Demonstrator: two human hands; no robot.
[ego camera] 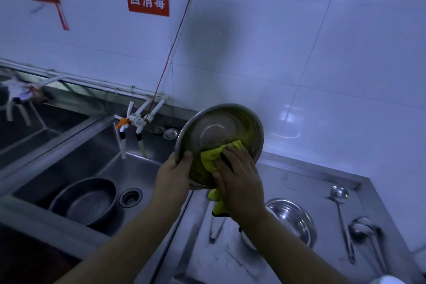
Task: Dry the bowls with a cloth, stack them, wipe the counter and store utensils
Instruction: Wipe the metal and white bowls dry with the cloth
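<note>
Right hand (pixel 238 180) presses a yellow cloth (pixel 211 159), fingers flat, inside the steel bowl (pixel 216 127); left hand (pixel 174 173) grips its rim

The scene is dim with a cold blue cast. Bright reflections of overhead lamps glare on the glossy tiled wall (pixel 299 41) at top right, and a soft round shadow falls on it above the steel bowl (pixel 214 127). Wide-angle distortion bends the edges; the far left is blurred.
</note>
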